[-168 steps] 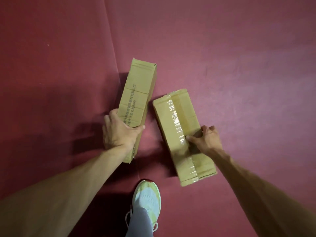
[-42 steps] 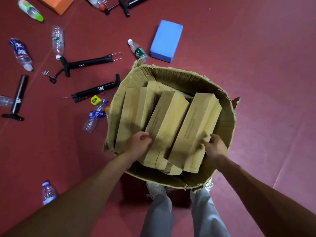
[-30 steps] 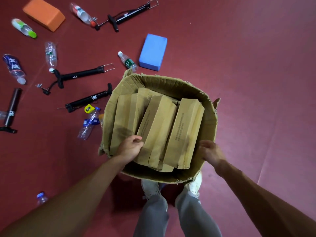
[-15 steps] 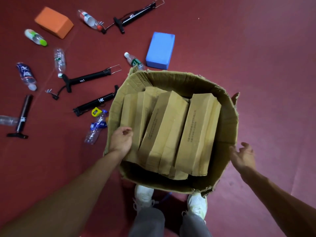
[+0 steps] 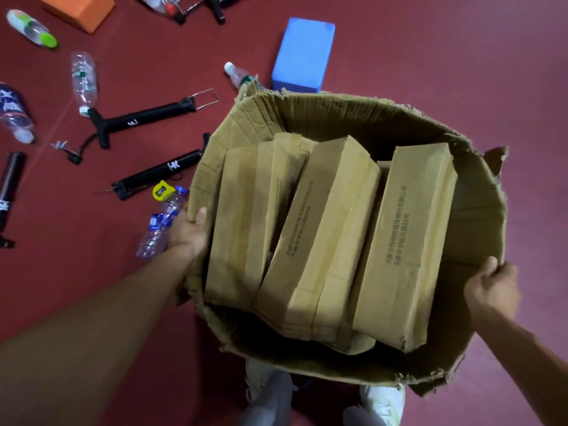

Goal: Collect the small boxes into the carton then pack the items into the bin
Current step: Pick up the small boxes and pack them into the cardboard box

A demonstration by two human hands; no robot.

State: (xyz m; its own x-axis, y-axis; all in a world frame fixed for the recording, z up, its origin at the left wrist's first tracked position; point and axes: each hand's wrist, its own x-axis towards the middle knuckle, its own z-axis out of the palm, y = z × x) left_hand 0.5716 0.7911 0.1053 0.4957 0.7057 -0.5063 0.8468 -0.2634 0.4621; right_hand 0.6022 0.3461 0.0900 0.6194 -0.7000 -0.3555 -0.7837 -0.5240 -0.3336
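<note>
On the dark red floor (image 5: 399,50) at far left, black hand pumps (image 5: 144,118) and clear plastic bottles (image 5: 159,222) lie scattered. Beside them, the left hand (image 5: 187,232) grips the left rim of the large torn brown carton (image 5: 338,115). Long tan cardboard boxes (image 5: 319,235) fill it, their long axes running away from the person. The right hand (image 5: 491,287) clasps the right rim. Open floor lies to the right; no bin shows.

I see tan carton (image 5: 307,118) w/ tan boxes (image 5: 322,229), dark print on sides. Floor (image 5: 461,56) dark red. Blue block (image 5: 302,53), orange block (image 5: 76,7), black pumps (image 5: 144,118), yellow tape measure (image 5: 160,191).
</note>
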